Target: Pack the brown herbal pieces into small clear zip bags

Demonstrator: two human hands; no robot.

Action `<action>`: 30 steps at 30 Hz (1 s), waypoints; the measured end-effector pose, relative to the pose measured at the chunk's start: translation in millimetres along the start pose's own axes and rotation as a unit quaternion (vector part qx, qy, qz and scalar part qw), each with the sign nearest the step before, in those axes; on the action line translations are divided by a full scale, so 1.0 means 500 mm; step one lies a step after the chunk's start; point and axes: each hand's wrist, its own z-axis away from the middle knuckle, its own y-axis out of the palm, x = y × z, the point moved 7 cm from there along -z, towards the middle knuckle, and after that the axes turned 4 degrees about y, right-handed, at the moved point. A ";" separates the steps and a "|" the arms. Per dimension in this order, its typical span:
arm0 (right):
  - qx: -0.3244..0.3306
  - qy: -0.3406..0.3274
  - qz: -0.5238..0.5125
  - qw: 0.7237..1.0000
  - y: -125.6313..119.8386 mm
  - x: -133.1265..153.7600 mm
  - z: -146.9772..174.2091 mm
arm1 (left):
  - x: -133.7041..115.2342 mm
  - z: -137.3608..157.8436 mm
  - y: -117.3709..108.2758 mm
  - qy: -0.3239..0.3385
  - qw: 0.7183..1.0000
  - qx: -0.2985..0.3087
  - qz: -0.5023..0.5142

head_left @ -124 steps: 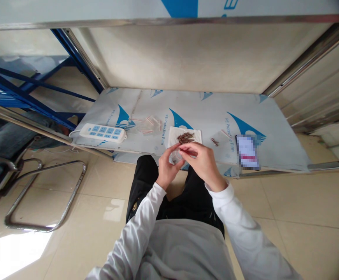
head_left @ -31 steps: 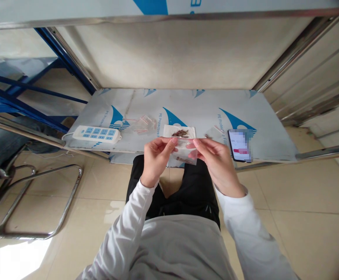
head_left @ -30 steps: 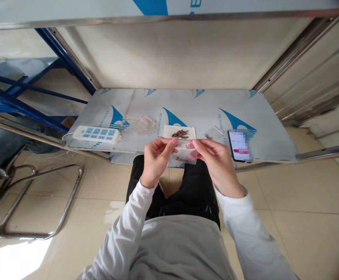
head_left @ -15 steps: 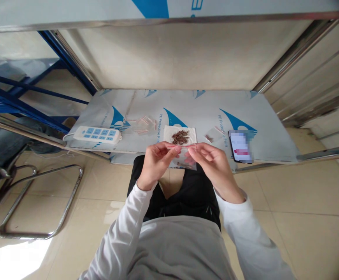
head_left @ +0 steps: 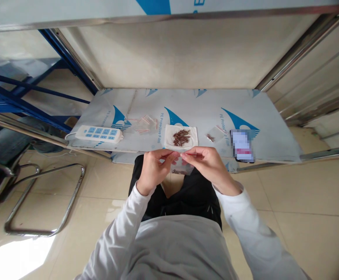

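Both hands pinch the top edge of a small clear zip bag (head_left: 183, 168), which hangs over my lap just in front of the shelf edge. My left hand (head_left: 156, 167) grips its left top corner, thumb against fingers. On the other side, my right hand (head_left: 208, 165) closes on the right part of the same edge. Some small dark pieces lie at the bag's bottom, too small to make out. Behind the bag, a heap of brown metal screw-like pieces (head_left: 181, 137) rests on a white cloth or tray (head_left: 169, 144).
To the right lie a small bag with a few metal pieces (head_left: 210, 137) and a phone (head_left: 242, 146). Several empty-looking clear bags (head_left: 146, 123) and a white power strip (head_left: 99, 134) are on the left. A metal chair frame (head_left: 81, 182) stands at lower left, beside another person's leg (head_left: 20, 136).
Both hands have come slightly down toward me with the bag and closer together along its top edge. The brown heap now shows more fully behind them.
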 end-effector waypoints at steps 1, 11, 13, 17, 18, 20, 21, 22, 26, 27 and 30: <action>0.011 0.007 0.004 1.000 -0.002 -0.005 0.000 | 0.001 -0.001 0.001 0.005 1.000 -0.003 -0.011; -0.068 0.066 -0.036 0.995 -0.055 -0.039 0.029 | 0.009 -0.003 0.032 -0.029 0.999 0.020 0.028; -0.087 0.068 -0.055 0.992 -0.062 -0.043 0.033 | 0.009 -0.005 0.034 -0.030 0.999 0.026 0.032; -0.067 0.047 -0.055 0.995 -0.063 -0.040 0.040 | 0.010 -0.009 0.035 -0.029 0.998 0.032 0.040; -0.061 0.039 -0.050 0.996 -0.062 -0.039 0.042 | 0.010 -0.008 0.036 -0.030 0.998 0.033 0.046; -0.066 0.028 -0.048 0.996 -0.061 -0.038 0.045 | 0.011 -0.007 0.039 -0.037 0.997 0.032 0.060; -0.071 0.025 -0.051 0.996 -0.059 -0.039 0.046 | 0.012 -0.005 0.041 -0.040 0.997 0.030 0.066; -0.074 0.025 -0.054 0.996 -0.056 -0.041 0.047 | 0.011 -0.004 0.043 -0.041 0.996 0.029 0.070; -0.061 0.009 -0.059 0.996 -0.038 -0.047 0.048 | 0.010 0.003 0.057 -0.044 0.995 0.040 0.074; -0.059 0.002 -0.058 0.997 -0.035 -0.046 0.049 | 0.010 0.004 0.061 -0.045 0.995 0.043 0.074; -0.052 -0.005 -0.049 0.997 -0.033 -0.045 0.055 | 0.013 0.009 0.066 -0.048 0.995 0.034 0.077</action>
